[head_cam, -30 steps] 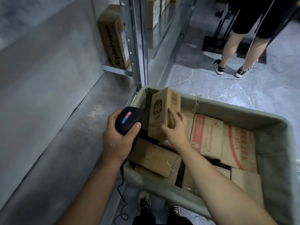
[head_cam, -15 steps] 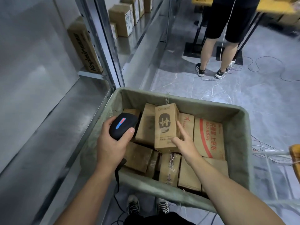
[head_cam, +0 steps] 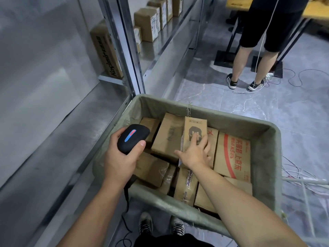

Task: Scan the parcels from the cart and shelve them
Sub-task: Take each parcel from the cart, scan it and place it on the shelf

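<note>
Parcel (head_cam: 195,127): small brown carton of corrugated card with a dark printed emblem. It lies face up on top of the other cartons, mid-cart (head_cam: 265,157).

Handling, as judged: light, stiff and dry, not slippery; corners likely to crush. One hand should span it, so take hold across the two long sides, keeping the label side free for scanning.

Right hand (head_cam: 195,154): palm down on the parcel's face, fingers spread and fairly straight, thumb out to the left, nothing pinched.

Left hand (head_cam: 121,157): fingers and thumb wrapped round a black scanner (head_cam: 132,138) with its strip lit, held over the cart's left corner.

Surface: cart lined with soft green fabric, packed with cartons.

Room: grey metal shelf (head_cam: 58,139) just to the left, a few boxes (head_cam: 147,25) on the bay beyond. Grey marbled floor (head_cam: 267,113) with loose cables (head_cam: 302,177). A second person (head_cam: 258,41) stands well apart.
</note>
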Action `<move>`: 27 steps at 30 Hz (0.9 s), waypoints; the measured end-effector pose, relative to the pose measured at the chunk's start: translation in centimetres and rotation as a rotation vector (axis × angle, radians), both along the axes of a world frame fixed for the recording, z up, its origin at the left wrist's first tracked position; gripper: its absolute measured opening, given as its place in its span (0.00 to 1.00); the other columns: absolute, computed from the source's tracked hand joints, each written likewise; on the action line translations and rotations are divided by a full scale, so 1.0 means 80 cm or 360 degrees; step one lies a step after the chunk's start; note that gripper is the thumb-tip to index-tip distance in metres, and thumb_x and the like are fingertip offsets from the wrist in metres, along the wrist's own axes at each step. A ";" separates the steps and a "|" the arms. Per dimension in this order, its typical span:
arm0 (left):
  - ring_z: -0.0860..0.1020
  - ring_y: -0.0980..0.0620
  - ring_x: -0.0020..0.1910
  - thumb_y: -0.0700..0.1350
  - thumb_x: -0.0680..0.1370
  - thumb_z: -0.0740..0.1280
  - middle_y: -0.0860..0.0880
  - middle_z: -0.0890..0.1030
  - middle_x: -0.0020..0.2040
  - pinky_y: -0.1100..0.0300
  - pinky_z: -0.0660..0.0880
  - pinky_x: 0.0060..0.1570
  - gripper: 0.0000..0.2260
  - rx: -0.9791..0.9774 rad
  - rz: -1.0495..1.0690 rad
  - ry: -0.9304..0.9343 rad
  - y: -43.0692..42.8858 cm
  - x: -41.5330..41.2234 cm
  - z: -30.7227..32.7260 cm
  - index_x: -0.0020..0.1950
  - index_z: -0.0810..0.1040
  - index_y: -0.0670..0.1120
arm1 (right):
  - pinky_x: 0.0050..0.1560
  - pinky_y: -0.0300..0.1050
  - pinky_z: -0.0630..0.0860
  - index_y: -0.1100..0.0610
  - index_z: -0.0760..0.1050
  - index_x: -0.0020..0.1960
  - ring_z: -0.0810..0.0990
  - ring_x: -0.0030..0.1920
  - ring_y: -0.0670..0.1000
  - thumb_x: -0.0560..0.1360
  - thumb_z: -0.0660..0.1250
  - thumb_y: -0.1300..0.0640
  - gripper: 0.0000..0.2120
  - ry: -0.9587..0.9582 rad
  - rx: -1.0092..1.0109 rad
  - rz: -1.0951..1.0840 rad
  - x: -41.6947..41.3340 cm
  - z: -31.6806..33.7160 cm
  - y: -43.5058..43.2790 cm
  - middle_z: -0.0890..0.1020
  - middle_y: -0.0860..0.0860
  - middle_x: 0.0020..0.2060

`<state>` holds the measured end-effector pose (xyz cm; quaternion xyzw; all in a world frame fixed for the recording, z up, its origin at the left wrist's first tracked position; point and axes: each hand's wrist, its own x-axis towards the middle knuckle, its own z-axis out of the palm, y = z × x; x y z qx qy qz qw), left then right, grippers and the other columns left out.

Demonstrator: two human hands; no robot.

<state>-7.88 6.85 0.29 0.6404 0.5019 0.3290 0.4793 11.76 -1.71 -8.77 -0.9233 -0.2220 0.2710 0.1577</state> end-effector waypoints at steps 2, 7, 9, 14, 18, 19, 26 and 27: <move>0.84 0.43 0.48 0.64 0.63 0.73 0.54 0.84 0.54 0.52 0.80 0.52 0.28 0.0015 0.0007 -0.0028 0.000 0.000 0.000 0.62 0.74 0.63 | 0.73 0.65 0.58 0.46 0.42 0.82 0.41 0.80 0.61 0.75 0.71 0.42 0.48 0.0030 0.0025 -0.0015 0.002 -0.002 -0.001 0.37 0.54 0.80; 0.84 0.45 0.48 0.58 0.68 0.77 0.53 0.84 0.54 0.61 0.78 0.48 0.26 0.0024 -0.0007 0.0014 -0.001 0.002 0.003 0.64 0.73 0.61 | 0.75 0.59 0.63 0.44 0.51 0.82 0.57 0.78 0.57 0.74 0.73 0.50 0.44 0.0394 0.0662 -0.0170 0.018 -0.013 -0.020 0.51 0.49 0.80; 0.84 0.46 0.49 0.51 0.73 0.78 0.52 0.84 0.54 0.73 0.73 0.42 0.24 0.0027 0.0000 0.0060 -0.003 0.004 0.006 0.66 0.73 0.58 | 0.73 0.57 0.67 0.44 0.51 0.81 0.63 0.76 0.53 0.75 0.73 0.53 0.44 0.0596 0.0826 -0.0259 0.018 -0.020 -0.032 0.56 0.47 0.79; 0.84 0.47 0.49 0.48 0.74 0.76 0.53 0.84 0.54 0.79 0.68 0.38 0.24 0.0011 -0.0031 0.0091 -0.012 0.013 0.011 0.69 0.74 0.55 | 0.63 0.57 0.78 0.38 0.55 0.78 0.80 0.61 0.48 0.76 0.69 0.62 0.40 0.0886 0.1012 -0.0430 0.024 -0.044 -0.053 0.78 0.46 0.66; 0.85 0.45 0.48 0.51 0.72 0.79 0.54 0.84 0.55 0.71 0.74 0.43 0.27 0.0012 -0.0073 0.0055 -0.016 0.019 0.006 0.68 0.74 0.56 | 0.58 0.53 0.81 0.39 0.60 0.76 0.83 0.56 0.48 0.79 0.67 0.63 0.33 0.1016 0.1111 -0.0570 0.029 -0.045 -0.051 0.81 0.46 0.62; 0.85 0.44 0.48 0.53 0.70 0.78 0.55 0.84 0.54 0.65 0.77 0.46 0.27 0.0008 -0.0082 0.0037 -0.016 0.020 0.004 0.67 0.74 0.56 | 0.58 0.54 0.81 0.39 0.60 0.76 0.83 0.57 0.50 0.80 0.67 0.62 0.32 0.1036 0.1130 -0.0587 0.029 -0.045 -0.050 0.81 0.46 0.62; 0.85 0.44 0.47 0.49 0.71 0.80 0.60 0.83 0.52 0.54 0.80 0.49 0.23 0.0019 -0.0052 0.0078 -0.024 0.019 -0.001 0.61 0.74 0.63 | 0.61 0.62 0.79 0.38 0.55 0.79 0.83 0.59 0.52 0.81 0.65 0.62 0.35 0.1244 0.1151 -0.0750 0.035 -0.057 -0.041 0.80 0.47 0.65; 0.85 0.44 0.46 0.50 0.70 0.80 0.61 0.83 0.51 0.55 0.80 0.49 0.23 0.0019 -0.0049 0.0077 -0.026 0.019 0.000 0.59 0.74 0.64 | 0.61 0.62 0.79 0.37 0.55 0.79 0.83 0.59 0.52 0.81 0.64 0.63 0.35 0.1265 0.1170 -0.0776 0.034 -0.057 -0.040 0.80 0.47 0.65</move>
